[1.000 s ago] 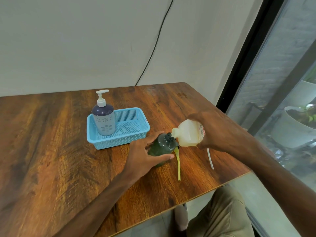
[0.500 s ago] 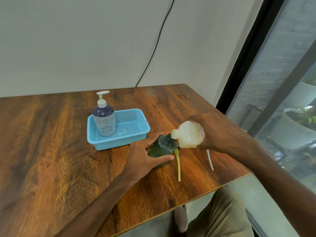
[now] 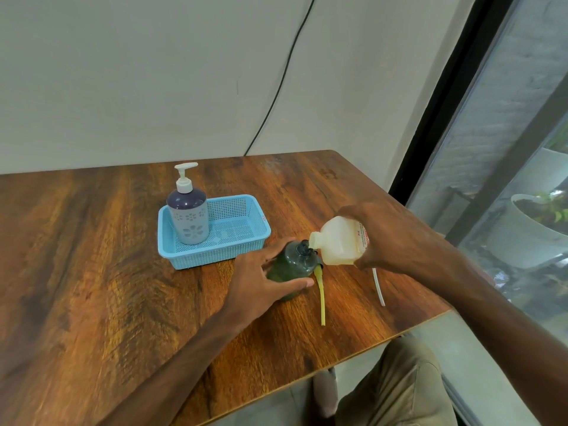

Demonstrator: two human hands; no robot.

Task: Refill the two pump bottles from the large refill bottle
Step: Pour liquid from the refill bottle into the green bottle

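Observation:
My left hand [image 3: 261, 279] grips a dark green pump bottle [image 3: 293, 262] standing on the wooden table [image 3: 92, 287], its top open. My right hand [image 3: 390, 238] holds the cream refill bottle [image 3: 338, 241] tipped over on its side, its spout touching the green bottle's mouth. A yellow pump tube [image 3: 321, 298] lies on the table just right of the green bottle. A purple-and-white pump bottle [image 3: 188, 215] with its white pump head on stands in the left end of a blue basket [image 3: 242, 241].
A white tube [image 3: 378, 287] lies on the table under my right wrist, near the front right edge. A black cable [image 3: 276, 87] runs down the wall behind. A window with plant pots is at the right. My knee shows below the table edge.
The refill bottle has stayed tipped against the green bottle's mouth. Both hands hold nearly the same places; the view has shifted slightly.

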